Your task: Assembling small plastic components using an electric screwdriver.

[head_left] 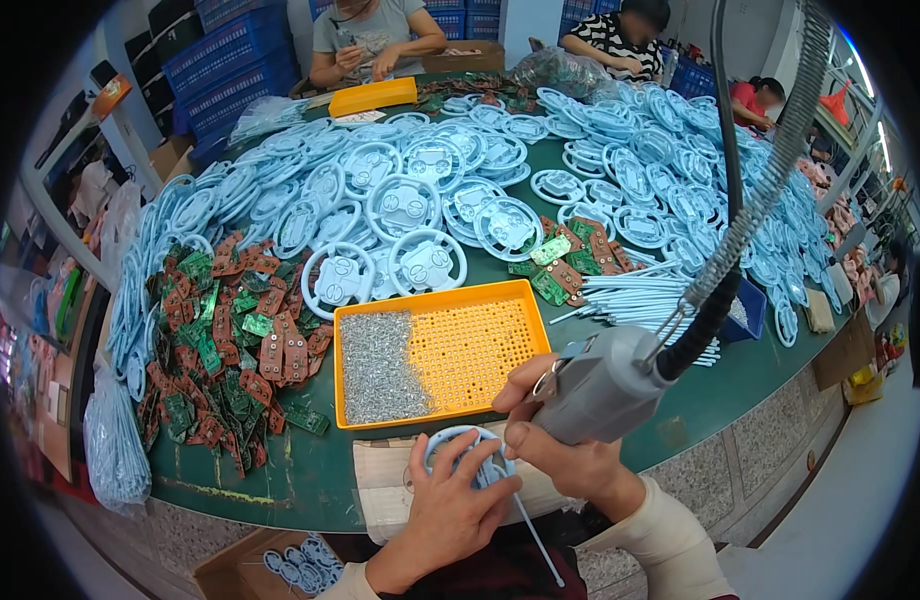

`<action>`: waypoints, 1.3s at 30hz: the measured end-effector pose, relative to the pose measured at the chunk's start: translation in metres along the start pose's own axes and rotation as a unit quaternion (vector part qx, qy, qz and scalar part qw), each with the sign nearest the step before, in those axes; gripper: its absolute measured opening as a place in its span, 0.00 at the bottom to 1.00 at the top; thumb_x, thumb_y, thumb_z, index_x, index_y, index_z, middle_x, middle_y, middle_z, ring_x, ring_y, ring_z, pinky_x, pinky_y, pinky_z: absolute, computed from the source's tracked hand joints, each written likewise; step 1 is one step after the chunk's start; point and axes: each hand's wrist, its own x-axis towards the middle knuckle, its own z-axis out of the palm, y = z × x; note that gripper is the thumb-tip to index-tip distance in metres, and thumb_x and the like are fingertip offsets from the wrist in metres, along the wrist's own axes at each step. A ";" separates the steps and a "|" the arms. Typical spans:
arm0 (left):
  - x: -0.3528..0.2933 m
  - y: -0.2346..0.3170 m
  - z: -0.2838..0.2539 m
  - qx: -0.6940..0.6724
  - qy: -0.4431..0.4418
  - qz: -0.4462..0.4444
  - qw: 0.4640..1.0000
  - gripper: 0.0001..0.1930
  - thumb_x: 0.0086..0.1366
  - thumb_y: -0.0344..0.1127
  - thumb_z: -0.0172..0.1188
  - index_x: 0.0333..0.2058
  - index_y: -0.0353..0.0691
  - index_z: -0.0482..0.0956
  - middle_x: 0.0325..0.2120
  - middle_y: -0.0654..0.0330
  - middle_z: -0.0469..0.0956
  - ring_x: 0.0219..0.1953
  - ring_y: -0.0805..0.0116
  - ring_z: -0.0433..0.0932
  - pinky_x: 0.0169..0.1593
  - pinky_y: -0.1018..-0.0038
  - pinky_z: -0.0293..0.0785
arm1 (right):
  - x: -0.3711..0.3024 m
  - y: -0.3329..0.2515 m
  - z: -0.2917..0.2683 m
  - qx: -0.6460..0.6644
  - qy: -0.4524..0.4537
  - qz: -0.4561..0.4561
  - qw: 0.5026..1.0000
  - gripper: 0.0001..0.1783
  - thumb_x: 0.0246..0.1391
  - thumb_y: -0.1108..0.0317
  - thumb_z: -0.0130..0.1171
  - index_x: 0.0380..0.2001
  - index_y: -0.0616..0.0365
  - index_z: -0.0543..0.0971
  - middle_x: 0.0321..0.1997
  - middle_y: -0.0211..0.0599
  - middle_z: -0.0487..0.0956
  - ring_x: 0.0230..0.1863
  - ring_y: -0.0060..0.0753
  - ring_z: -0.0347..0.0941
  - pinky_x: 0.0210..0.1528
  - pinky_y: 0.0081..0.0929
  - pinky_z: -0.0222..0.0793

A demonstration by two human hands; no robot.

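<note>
My left hand presses on a small light-blue toy steering wheel, fingers spread over it and gripping its rim. A thin pale stick sticks out from beneath that hand toward me. My right hand is wrapped round a grey electric screwdriver, which hangs from a coiled spring and a black cable. Its tip is hidden behind my fingers. The wheel rests on a beige pad at the table edge. Just beyond lies a yellow perforated tray with small silver screws heaped in its left half.
Light-blue wheels are heaped across the green table. Red and green circuit boards lie at left, more beyond the tray. Pale sticks are bundled at right by a blue bin. Other people sit across the table.
</note>
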 end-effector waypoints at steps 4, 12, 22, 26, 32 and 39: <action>0.000 0.000 0.000 -0.001 0.002 0.002 1.000 0.13 0.52 0.37 0.64 0.38 0.59 0.80 0.53 0.63 0.66 0.60 0.57 0.60 0.59 0.38 0.43 | 0.000 0.001 0.000 -0.011 -0.013 -0.008 1.000 0.19 0.45 0.83 0.59 0.43 0.65 0.70 0.37 0.41 0.76 0.28 0.23 0.75 0.30 0.18 0.73; 0.000 0.000 0.001 0.000 0.004 0.002 1.000 0.13 0.52 0.37 0.64 0.37 0.59 0.80 0.54 0.63 0.66 0.60 0.57 0.60 0.59 0.38 0.43 | 0.001 0.000 -0.001 -0.018 -0.025 -0.011 0.999 0.19 0.47 0.81 0.60 0.43 0.65 0.70 0.38 0.43 0.76 0.28 0.23 0.75 0.30 0.19 0.73; 0.000 0.000 0.000 0.001 0.001 0.002 1.000 0.13 0.51 0.37 0.64 0.38 0.59 0.80 0.54 0.63 0.66 0.59 0.56 0.60 0.59 0.39 0.43 | -0.001 0.003 -0.003 -0.023 -0.039 -0.012 0.999 0.18 0.48 0.82 0.59 0.43 0.65 0.69 0.37 0.43 0.76 0.28 0.24 0.75 0.31 0.20 0.73; 0.000 0.001 0.000 0.002 -0.003 0.002 1.000 0.13 0.51 0.37 0.64 0.38 0.59 0.80 0.54 0.63 0.66 0.59 0.56 0.60 0.59 0.39 0.43 | -0.003 0.003 -0.003 -0.015 -0.039 -0.007 0.999 0.18 0.48 0.82 0.58 0.44 0.65 0.69 0.37 0.44 0.75 0.29 0.25 0.75 0.31 0.20 0.74; 0.001 0.001 0.000 -0.002 0.004 0.002 1.000 0.13 0.51 0.37 0.64 0.38 0.59 0.80 0.54 0.62 0.66 0.60 0.56 0.60 0.59 0.39 0.43 | -0.003 0.004 -0.004 -0.017 -0.050 -0.015 0.998 0.19 0.48 0.82 0.58 0.44 0.66 0.69 0.37 0.45 0.75 0.30 0.25 0.75 0.32 0.21 0.74; 0.000 0.001 0.000 0.001 0.002 0.000 1.000 0.14 0.51 0.37 0.64 0.38 0.58 0.80 0.54 0.62 0.65 0.60 0.56 0.60 0.60 0.39 0.43 | -0.002 0.000 -0.004 -0.015 -0.042 -0.003 0.999 0.19 0.47 0.83 0.58 0.44 0.65 0.69 0.37 0.45 0.75 0.30 0.25 0.75 0.32 0.21 0.74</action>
